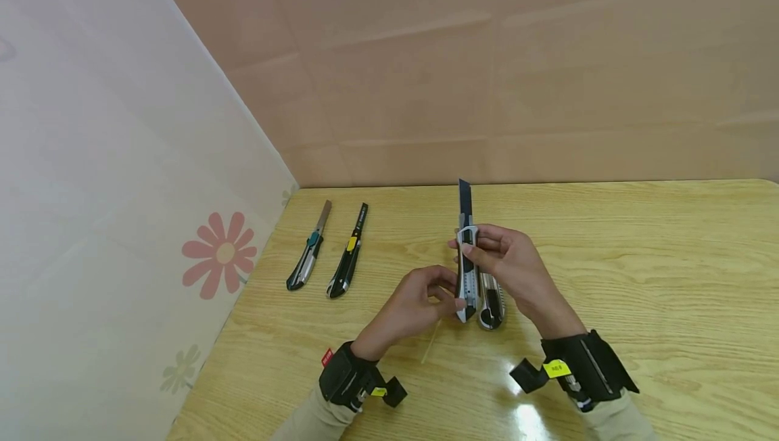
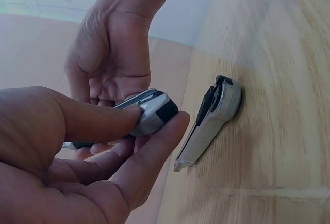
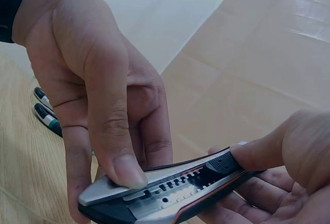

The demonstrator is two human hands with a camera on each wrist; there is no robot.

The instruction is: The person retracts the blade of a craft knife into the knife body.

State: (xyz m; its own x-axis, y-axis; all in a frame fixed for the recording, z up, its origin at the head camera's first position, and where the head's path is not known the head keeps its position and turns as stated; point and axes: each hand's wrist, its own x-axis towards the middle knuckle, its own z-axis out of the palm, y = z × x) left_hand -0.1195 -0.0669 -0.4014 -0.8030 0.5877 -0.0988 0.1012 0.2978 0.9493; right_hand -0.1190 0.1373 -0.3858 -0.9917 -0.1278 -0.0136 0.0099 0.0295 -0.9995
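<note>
A silver-and-black box cutter (image 1: 467, 279) is held up over the table, its dark blade (image 1: 465, 196) extended and pointing away. My right hand (image 1: 517, 268) grips its upper part, the thumb pressing on the black slider (image 3: 221, 165). Pinched between thumb and fingers of my left hand (image 1: 416, 302) is the tail end of the cutter (image 2: 154, 113). Just to the right, a second silver-and-black box cutter (image 1: 491, 306) lies on the table, its upper part hidden by the right hand.
Two more box cutters lie side by side at the left: one with a teal slider (image 1: 306, 255), one with a yellow slider (image 1: 348, 258). The wooden table (image 1: 657, 279) meets a brown covering (image 1: 414, 89) behind and a flowered white sheet (image 1: 122, 157) at left.
</note>
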